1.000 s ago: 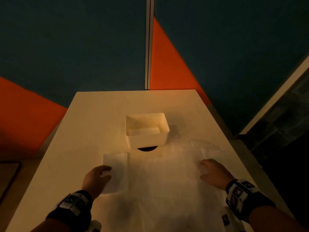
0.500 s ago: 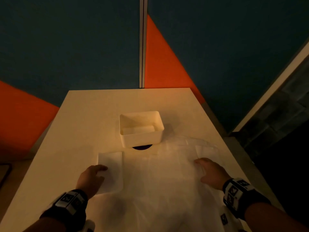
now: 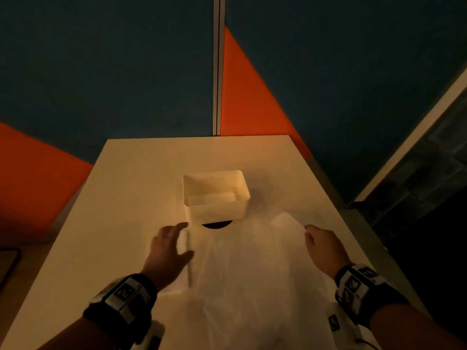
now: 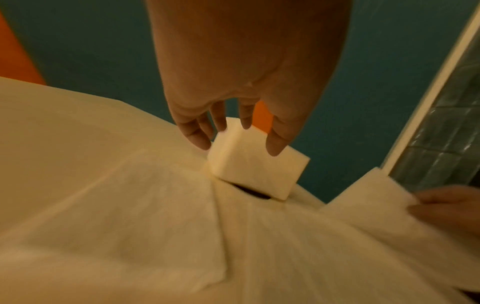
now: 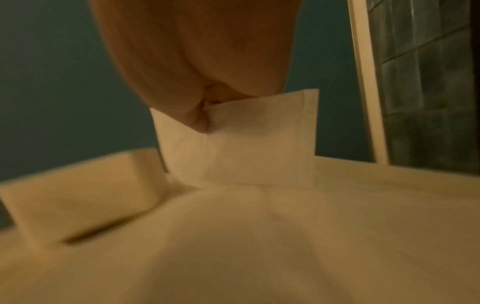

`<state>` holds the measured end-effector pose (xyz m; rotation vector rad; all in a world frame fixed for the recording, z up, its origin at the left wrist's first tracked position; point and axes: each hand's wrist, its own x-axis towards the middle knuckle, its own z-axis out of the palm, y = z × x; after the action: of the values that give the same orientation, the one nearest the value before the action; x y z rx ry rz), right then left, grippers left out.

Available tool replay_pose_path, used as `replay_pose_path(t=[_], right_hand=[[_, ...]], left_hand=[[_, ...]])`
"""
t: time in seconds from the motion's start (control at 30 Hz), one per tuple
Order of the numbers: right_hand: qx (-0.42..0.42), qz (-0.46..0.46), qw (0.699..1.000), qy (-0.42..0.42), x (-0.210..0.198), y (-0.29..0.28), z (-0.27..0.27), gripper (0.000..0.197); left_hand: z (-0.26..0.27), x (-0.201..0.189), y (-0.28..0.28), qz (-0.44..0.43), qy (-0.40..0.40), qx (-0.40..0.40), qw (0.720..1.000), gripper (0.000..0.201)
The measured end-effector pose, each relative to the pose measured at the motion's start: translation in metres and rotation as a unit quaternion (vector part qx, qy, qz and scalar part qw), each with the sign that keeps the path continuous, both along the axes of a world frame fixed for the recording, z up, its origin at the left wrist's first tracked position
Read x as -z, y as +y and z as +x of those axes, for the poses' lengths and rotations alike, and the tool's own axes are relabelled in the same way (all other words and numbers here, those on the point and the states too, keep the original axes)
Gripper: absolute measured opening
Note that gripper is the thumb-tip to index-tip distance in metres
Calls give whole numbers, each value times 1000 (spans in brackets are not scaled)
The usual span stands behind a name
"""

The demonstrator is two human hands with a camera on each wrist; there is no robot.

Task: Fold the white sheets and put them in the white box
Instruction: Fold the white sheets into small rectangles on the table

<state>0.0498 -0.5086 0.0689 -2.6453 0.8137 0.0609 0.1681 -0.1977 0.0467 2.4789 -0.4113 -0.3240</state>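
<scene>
A large thin white sheet [image 3: 252, 261] lies spread over the near half of the table, its far edge touching the white box [image 3: 216, 210]. The box stands open-topped mid-table with a pale folded layer on its bottom. My left hand [image 3: 177, 241] hovers over the sheet's left flap beside the box, fingers straight and spread [image 4: 239, 131], holding nothing. My right hand [image 3: 309, 231] pinches the sheet's far right corner [image 5: 233, 144] between thumb and fingers [image 5: 200, 121] and holds it lifted off the table. In the left wrist view that raised corner [image 4: 376, 195] stands to the right of the box [image 4: 254, 164].
A dark round spot [image 3: 216, 224] shows on the table [image 3: 141, 178] under the box's near wall. Blue and orange partition panels [image 3: 252, 102] rise behind the far table edge. The right table edge drops to a dark floor [image 3: 417, 236].
My left hand has slid forward over the left flap toward the box. My right hand has taken the sheet's right corner and raised it.
</scene>
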Motion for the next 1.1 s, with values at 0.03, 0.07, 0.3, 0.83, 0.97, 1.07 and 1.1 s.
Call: replay_pose_path(t=[0.03,0.07,0.3,0.83,0.97,1.07,1.1], right_hand=[[4,28,999,-27,-4,7,3,23],[3,64,996,-60,-10,16,8,21],[-99,208,958,-169,-71,90,42,22],[35,421,888,-180,-90,75,33,19],[-4,523,841,-135,-85,81,31,21],[-4,538,824,-179,-86,83,32,28],[1,539,822,-187,-87,82,32,28]], left_hand=[[-3,-9,-8,-48,25,15,998,55],[-6,-19,-17,-95,65,32,993,46],[-27,-62,-61,-387,382,86,835,80],[-15,-75,-44,-583,456,-52,670,36],[-19,-76,-49,-579,464,-17,671,37],[-18,-79,-50,-574,450,-17,684,40],[-17,-79,-49,-571,435,-18,696,39]])
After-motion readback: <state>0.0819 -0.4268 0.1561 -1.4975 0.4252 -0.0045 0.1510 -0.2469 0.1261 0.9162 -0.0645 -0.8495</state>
